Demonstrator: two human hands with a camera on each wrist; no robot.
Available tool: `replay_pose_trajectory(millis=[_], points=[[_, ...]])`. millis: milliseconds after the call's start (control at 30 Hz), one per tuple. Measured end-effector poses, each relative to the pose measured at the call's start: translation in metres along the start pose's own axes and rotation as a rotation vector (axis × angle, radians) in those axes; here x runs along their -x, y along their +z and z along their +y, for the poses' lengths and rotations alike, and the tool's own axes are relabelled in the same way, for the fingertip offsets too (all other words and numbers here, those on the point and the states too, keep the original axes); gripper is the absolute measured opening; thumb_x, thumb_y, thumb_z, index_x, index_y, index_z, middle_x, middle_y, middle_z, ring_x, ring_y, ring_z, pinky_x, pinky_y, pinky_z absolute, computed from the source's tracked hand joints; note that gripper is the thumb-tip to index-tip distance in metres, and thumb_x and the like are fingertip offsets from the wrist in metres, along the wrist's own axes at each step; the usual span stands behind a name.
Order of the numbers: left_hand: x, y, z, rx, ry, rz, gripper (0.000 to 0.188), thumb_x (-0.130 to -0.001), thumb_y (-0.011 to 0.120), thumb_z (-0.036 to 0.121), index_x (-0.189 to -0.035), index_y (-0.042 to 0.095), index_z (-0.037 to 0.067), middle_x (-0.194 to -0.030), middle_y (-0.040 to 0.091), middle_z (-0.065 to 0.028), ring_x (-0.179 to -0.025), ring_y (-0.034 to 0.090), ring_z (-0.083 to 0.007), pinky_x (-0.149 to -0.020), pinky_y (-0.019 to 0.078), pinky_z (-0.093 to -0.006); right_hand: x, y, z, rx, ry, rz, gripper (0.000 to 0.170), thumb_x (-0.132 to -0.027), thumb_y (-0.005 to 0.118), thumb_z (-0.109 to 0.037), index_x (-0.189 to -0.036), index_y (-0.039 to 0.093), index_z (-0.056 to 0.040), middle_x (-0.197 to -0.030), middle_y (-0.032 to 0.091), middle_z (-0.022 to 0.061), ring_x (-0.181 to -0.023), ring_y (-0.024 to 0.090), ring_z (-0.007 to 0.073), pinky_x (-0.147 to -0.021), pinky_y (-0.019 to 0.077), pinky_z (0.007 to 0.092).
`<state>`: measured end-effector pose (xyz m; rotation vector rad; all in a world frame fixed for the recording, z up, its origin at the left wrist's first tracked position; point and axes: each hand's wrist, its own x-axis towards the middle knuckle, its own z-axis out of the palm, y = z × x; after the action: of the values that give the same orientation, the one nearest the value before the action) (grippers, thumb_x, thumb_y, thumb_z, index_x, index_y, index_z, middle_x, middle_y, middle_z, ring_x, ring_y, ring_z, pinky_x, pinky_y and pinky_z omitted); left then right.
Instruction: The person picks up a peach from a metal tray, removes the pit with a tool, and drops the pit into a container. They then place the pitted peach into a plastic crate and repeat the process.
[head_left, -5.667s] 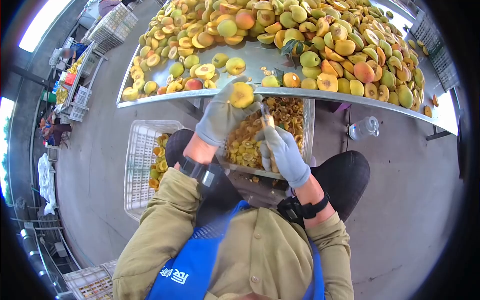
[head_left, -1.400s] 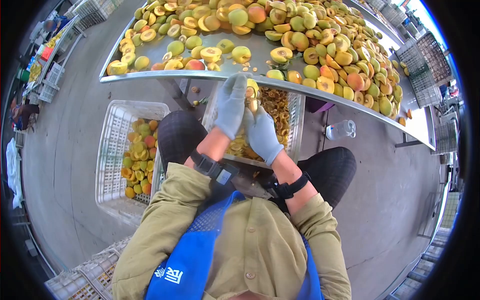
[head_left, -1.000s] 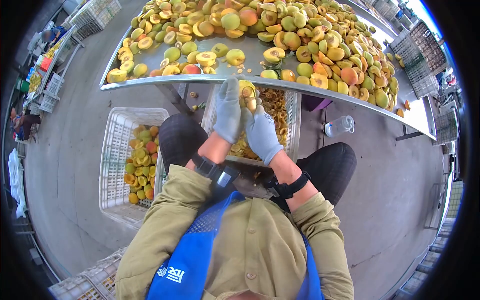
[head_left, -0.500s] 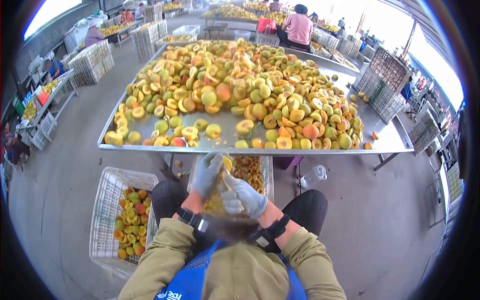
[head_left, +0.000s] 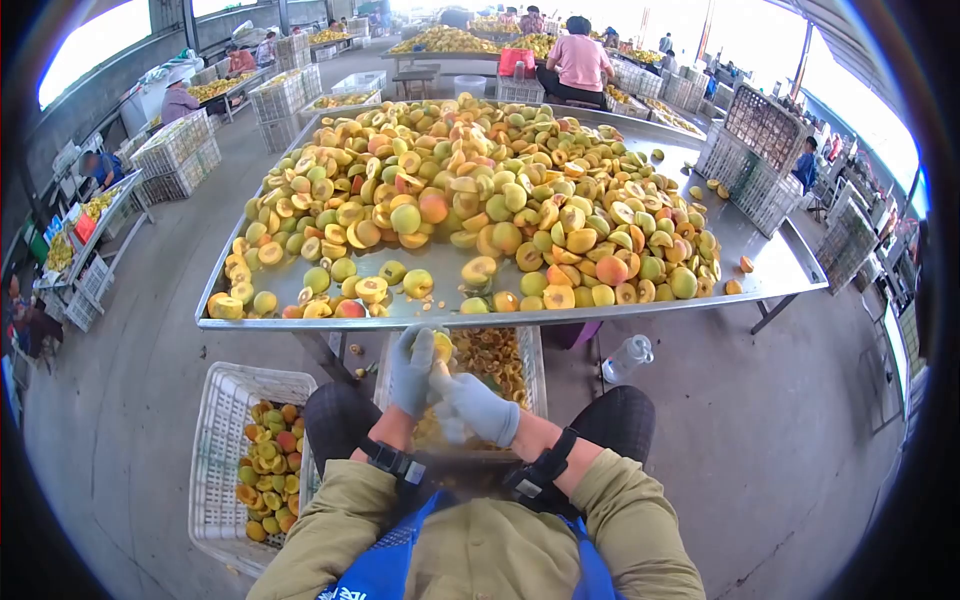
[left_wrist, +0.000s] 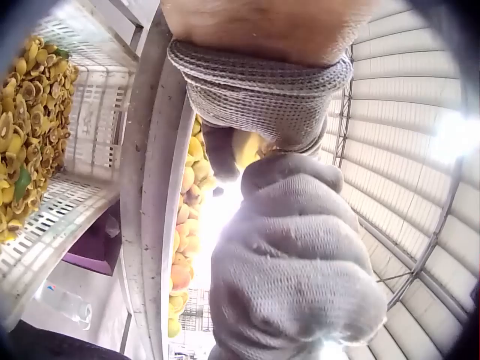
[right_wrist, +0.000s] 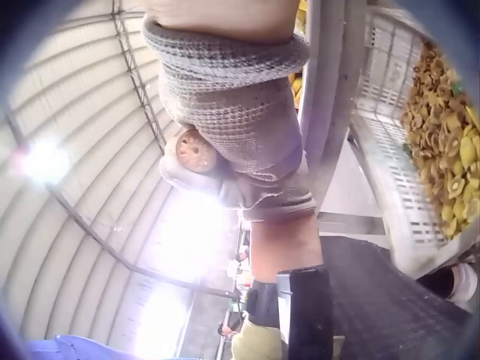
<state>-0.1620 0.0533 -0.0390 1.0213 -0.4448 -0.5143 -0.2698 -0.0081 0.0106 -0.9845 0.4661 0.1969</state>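
In the head view my gloved left hand (head_left: 408, 368) grips a yellow peach (head_left: 442, 347) just below the front edge of the metal table. My gloved right hand (head_left: 480, 408) is curled round a wooden-handled tool (head_left: 441, 371), whose upper end meets the fruit. The round butt of that wooden handle (right_wrist: 196, 152) pokes out of the fist in the right wrist view. The tool's working end is hidden at the peach. In the left wrist view the back of the left glove (left_wrist: 292, 255) covers most of the fruit.
A heap of halved and whole peaches (head_left: 470, 190) covers much of the metal table (head_left: 640, 313). Beneath its edge stands a crate (head_left: 534, 370) of pits and scraps. A white crate (head_left: 222, 430) with peach halves is at left, a clear bottle (head_left: 628, 358) at right.
The hands, apart 5.7 seconds ago, have come together with the tool against the peach. The head view has tilted up, showing the whole table and people beyond.
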Motion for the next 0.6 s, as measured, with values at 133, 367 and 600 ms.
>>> replay_pose_trajectory(millis=[133,367,600], points=[[0.004,0.001,0.009,0.115,-0.167,0.037,0.035,-0.090,0.054,0.039,-0.099,0.057,0.006,-0.084,0.062,-0.0083,-0.062,0.062,-0.0190,-0.052,0.0526,-0.0286,0.001,-0.005,-0.003,0.468,-0.087,0.036,0.053,-0.092,0.039,-0.049,-0.065,0.050,-0.0056,-0.046,0.047,0.0034,-0.035,0.046,0.0131,-0.034,0.0338,0.0264],[0.001,-0.007,0.008,0.040,-0.219,-0.172,0.038,-0.088,0.056,0.040,-0.096,0.059,0.003,-0.084,0.062,-0.0079,-0.070,0.061,-0.0163,-0.060,0.0501,-0.0263,0.007,-0.022,-0.011,0.081,0.217,-0.113,0.049,-0.091,0.042,-0.052,-0.079,0.051,-0.0052,-0.045,0.036,-0.0032,-0.032,0.034,0.0091,-0.030,0.0256,0.0251],[0.000,-0.006,0.023,-0.084,-0.258,-0.500,0.030,-0.089,0.056,0.028,-0.102,0.060,0.002,-0.085,0.062,-0.0043,-0.076,0.057,-0.0091,-0.068,0.0462,-0.0222,0.021,-0.043,0.001,-0.209,0.253,-0.402,0.040,-0.092,0.042,-0.048,-0.084,0.050,-0.0096,-0.049,0.030,-0.0081,-0.034,0.026,0.0036,-0.031,0.0213,0.0187]])
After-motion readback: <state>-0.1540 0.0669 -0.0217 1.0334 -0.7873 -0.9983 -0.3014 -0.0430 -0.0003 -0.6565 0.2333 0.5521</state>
